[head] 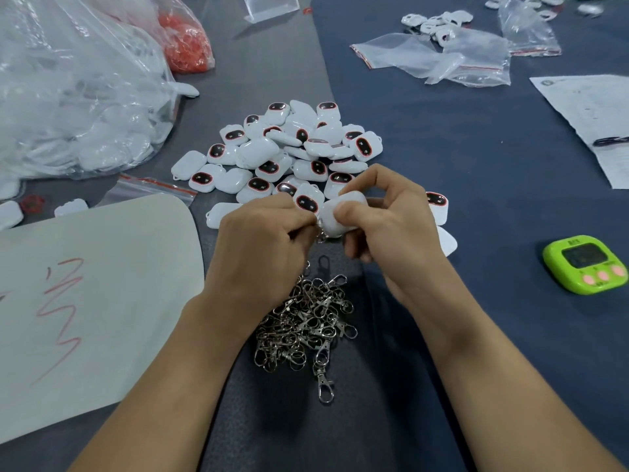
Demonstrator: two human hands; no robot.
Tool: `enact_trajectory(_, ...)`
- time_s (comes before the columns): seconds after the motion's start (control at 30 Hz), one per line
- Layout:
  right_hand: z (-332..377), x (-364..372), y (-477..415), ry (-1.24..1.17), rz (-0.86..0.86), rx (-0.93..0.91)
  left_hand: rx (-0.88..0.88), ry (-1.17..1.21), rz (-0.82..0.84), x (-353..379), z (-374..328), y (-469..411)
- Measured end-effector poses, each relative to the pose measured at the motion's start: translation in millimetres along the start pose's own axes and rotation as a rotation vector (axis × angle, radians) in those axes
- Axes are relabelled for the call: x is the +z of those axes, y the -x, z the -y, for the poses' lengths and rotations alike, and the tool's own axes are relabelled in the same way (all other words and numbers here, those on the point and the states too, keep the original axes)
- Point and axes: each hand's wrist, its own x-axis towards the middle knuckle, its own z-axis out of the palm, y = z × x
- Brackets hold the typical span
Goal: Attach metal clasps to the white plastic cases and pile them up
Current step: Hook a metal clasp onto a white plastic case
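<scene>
Bare forearms [170, 386] frame a heap of loose metal clasps [306, 321] on the dark mat [374, 420]. Above it, the right hand [384, 226] curls thumb and fingers around a white case [337, 216]. The left hand [258, 253] pinches a barely visible clasp [321, 234] at its lower edge. Beyond lies the case pile [282, 155].

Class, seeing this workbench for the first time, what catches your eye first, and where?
Two hands meet mid-frame: the right hand grips a white case while the left hand pinches a clasp at its edge. Behind them lies a heap of white cases, and nearer the camera a tangle of metal clasps. A bright green timer sits at the right.
</scene>
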Motion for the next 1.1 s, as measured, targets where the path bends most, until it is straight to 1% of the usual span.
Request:
enact_trajectory(0.07, 4.6, -1.1, -0.5, -0.133, 0.002, 0.091, -0.179, 0.156, -0.045, 2.6, -1.9, -1.8)
enact_trajectory(0.1, 6.5, -2.2, -0.6, -0.191, 0.007, 0.138, -0.293, 0.291, -0.05, 4.3, -3.0, -2.7)
enact_trajectory(0.17, 8.2, -3.4, -0.7, -0.275, 0.02, 0.2, -0.475, 0.562, -0.004, 7.7, -5.6, -4.2)
enact_trajectory(0.23, 9.1, -4.2, -0.9, -0.313, 0.029, 0.232, -0.538, 0.702, 0.045, 10.2, -6.1, -4.0)
enact_trajectory(0.43, 8.4, -8.5, -4.2, -0.367, 0.043, 0.28, -0.479, 0.703, -0.018, 10.6, -5.8, -5.5)
enact_trajectory(0.57, 7.3, -8.7, -4.0, -0.335, 0.014, 0.244, -0.306, 0.474, -0.01, 11.6, -6.6, -2.6)
enact_trajectory(0.63, 6.4, -7.1, -3.9, -0.284, -0.015, 0.163, -0.256, 0.381, 0.0, 11.3, -6.7, -1.2)
enact_trajectory(0.7, 4.1, -4.4, -2.9, -0.169, -0.027, 0.019, -0.192, 0.277, 0.021, 9.5, -4.9, -0.9)
enact_trajectory(0.83, -2.8, 0.8, 3.2, 0.238, -0.018, -0.274, 0.045, 0.044, 0.082, 3.6, -0.3, 0.3)
enact_trajectory(0.87, -2.8, 2.1, 4.4, 0.283, -0.012, -0.315, 0.075, 0.021, 0.077, 2.6, 1.2, 0.5)
enact_trajectory(0.9, -2.3, 2.6, 4.6, 0.264, -0.01, -0.32, 0.078, 0.018, 0.061, 2.2, 1.9, 0.6)
enact_trajectory(0.93, -0.3, 2.6, 3.8, 0.168, -0.01, -0.274, 0.038, 0.041, 0.037, 2.0, 1.2, 0.5)
enact_trajectory(0.97, 1.5, 2.0, 2.0, 0.023, -0.011, -0.19, -0.044, 0.11, 0.011, 1.8, 0.0, 0.3)
enact_trajectory(1.0, 3.2, 1.3, -0.2, -0.116, -0.014, -0.085, -0.144, 0.215, -0.014, 2.5, -0.4, -0.2)
enact_trajectory(1.03, 4.6, 0.1, -2.0, -0.204, -0.018, 0.013, -0.233, 0.311, -0.033, 3.4, 0.0, -0.8)
enact_trajectory(1.1, 3.4, -3.4, -4.9, -0.249, -0.032, 0.151, -0.324, 0.42, -0.025, 6.2, 1.1, -1.0)
